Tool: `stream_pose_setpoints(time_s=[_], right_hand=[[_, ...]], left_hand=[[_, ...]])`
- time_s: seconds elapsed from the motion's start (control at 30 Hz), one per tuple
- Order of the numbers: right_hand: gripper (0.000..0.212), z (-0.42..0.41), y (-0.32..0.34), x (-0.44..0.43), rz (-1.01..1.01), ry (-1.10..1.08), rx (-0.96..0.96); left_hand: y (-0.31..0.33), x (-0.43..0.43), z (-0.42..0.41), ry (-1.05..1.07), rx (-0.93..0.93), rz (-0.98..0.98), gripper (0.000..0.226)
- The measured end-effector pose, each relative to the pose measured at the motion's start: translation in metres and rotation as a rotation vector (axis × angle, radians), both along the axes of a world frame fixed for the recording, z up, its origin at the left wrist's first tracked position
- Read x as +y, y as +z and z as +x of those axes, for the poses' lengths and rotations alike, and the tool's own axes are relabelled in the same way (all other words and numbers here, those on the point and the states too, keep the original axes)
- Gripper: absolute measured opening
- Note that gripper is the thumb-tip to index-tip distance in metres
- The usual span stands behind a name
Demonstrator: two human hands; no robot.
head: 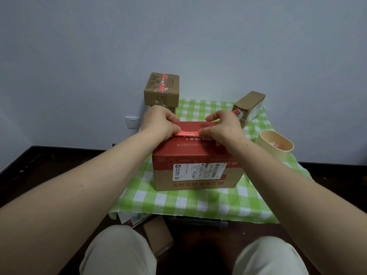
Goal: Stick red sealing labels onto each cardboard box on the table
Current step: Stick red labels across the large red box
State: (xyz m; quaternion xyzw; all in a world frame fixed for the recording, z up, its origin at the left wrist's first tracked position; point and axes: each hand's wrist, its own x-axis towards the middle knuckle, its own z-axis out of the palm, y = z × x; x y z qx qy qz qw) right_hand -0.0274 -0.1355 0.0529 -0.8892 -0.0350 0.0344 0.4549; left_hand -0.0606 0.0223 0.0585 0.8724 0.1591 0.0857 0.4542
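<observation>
Being pinched taut between the left hand (160, 124) and right hand (222, 130), the label (189, 133) is risking a crooked, wrinkled landing on the box (190, 155) beneath.

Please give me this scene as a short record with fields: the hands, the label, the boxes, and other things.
left hand: pinches label's left end
right hand: pinches label's right end
red label: stretched across top of red box
far-left box: stacked, already labelled
far-right box: tilted, red label on its end
beige tub: right of red box
surface: green checked cloth
</observation>
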Motion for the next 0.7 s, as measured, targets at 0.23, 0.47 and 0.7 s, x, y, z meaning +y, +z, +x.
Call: stream_pose_setpoints(time_s=[0.23, 0.47, 0.7], right_hand=[[0.038, 0.003, -0.005, 0.004, -0.015, 0.018, -0.041], [0.034, 0.000, -0.007, 0.009, -0.040, 0.036, -0.056], [0.032, -0.003, -0.008, 0.015, -0.032, 0.024, -0.053]], left_hand=[[-0.002, 0.002, 0.000, -0.002, -0.011, 0.055, 0.019], [-0.003, 0.005, -0.001, 0.003, -0.023, 0.108, 0.018], [0.001, 0.011, -0.002, 0.032, -0.013, 0.095, 0.021]])
